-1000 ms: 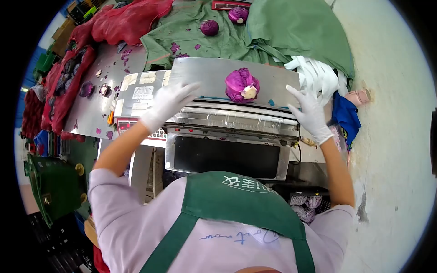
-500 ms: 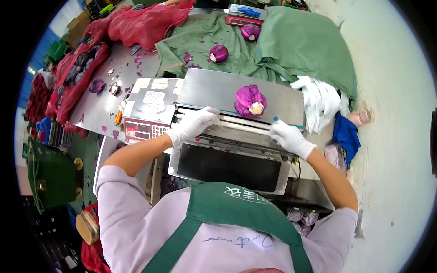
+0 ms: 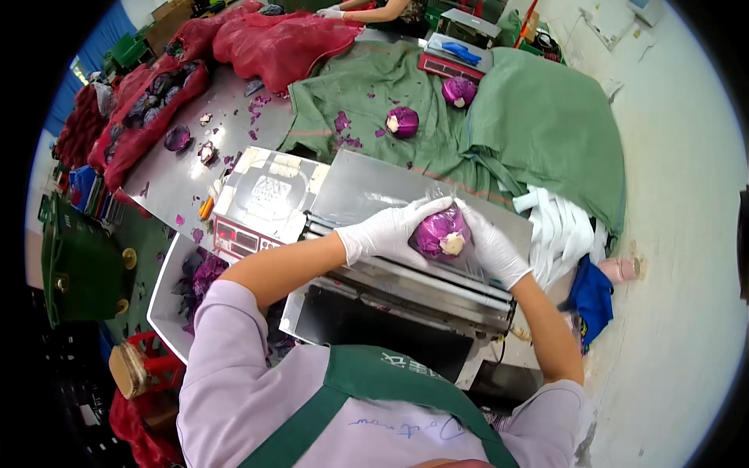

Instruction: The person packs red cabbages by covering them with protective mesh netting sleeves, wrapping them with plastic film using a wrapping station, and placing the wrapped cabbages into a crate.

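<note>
A red cabbage point(image 3: 438, 232) sits over the front of the wrapping machine's metal top point(image 3: 367, 183), its pale cut stem facing me. Clear plastic film point(image 3: 441, 192) shows around its upper side and shines on the leaves. My left hand point(image 3: 392, 232), in a white glove, presses against the cabbage's left side. Against its right side lies my right hand point(image 3: 493, 245), gloved too, with the fingers curving over the top. Between them the cabbage is gripped. White rollers point(image 3: 406, 265) run just below the hands, above a black plate point(image 3: 382, 324).
A red digital scale point(image 3: 261, 195) stands left of the machine. Behind it, a green cloth point(image 3: 343, 86) carries two more red cabbages point(image 3: 403, 122). White gloves point(image 3: 560, 234) hang at the right near the wall. A white bin point(image 3: 165, 300) holds purple leaves. A co-worker's gloved hand point(image 3: 331, 12) shows at the back.
Both hands have left the rollers and now clasp the cabbage, which is nearer the machine's front edge. Film now shows around it. The view has shifted, bringing the co-worker more into sight.
</note>
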### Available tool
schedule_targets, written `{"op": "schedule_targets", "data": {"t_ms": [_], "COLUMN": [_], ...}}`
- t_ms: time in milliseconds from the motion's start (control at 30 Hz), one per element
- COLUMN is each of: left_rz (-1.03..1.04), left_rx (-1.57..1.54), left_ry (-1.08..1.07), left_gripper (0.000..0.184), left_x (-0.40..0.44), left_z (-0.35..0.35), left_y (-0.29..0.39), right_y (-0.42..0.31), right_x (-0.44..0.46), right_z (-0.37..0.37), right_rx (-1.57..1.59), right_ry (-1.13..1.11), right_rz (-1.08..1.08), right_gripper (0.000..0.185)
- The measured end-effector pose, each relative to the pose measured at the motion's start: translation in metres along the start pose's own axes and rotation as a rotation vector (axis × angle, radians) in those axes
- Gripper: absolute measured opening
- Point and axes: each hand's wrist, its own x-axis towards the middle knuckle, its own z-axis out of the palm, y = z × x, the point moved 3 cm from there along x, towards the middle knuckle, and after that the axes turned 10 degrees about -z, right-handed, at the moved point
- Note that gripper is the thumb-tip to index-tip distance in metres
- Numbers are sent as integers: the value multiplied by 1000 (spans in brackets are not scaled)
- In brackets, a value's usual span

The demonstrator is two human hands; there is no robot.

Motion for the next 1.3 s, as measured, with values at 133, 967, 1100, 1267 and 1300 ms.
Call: {"op": "schedule_targets", "data": {"t_ms": [133, 967, 1100, 1267, 1300], "left_rz": [-463, -600, -593, -802, -943], "left_rx": [-188, -32, -462, -960, -1079], "left_ry": [-52, -10, 221, 384, 427], "left_gripper": [91, 16, 24, 30, 27], "left_x": [8, -251, -247, -216, -220], "left_z": [-4, 49, 62, 75, 74], "left_y": [-11, 46, 32, 31, 38], "right_y": [-1, -221, -231, -221, -218], "right_x": [-5, -177, -195, -175, -183], "right_z": [8, 83, 86, 50, 52], "right_rx": [807, 1830, 1009, 1270, 1351], "right_ry": [69, 444, 212, 593, 621], "right_rz": [323, 1069, 873, 1266, 1280], "right_gripper": [70, 38, 35, 38, 39]}}
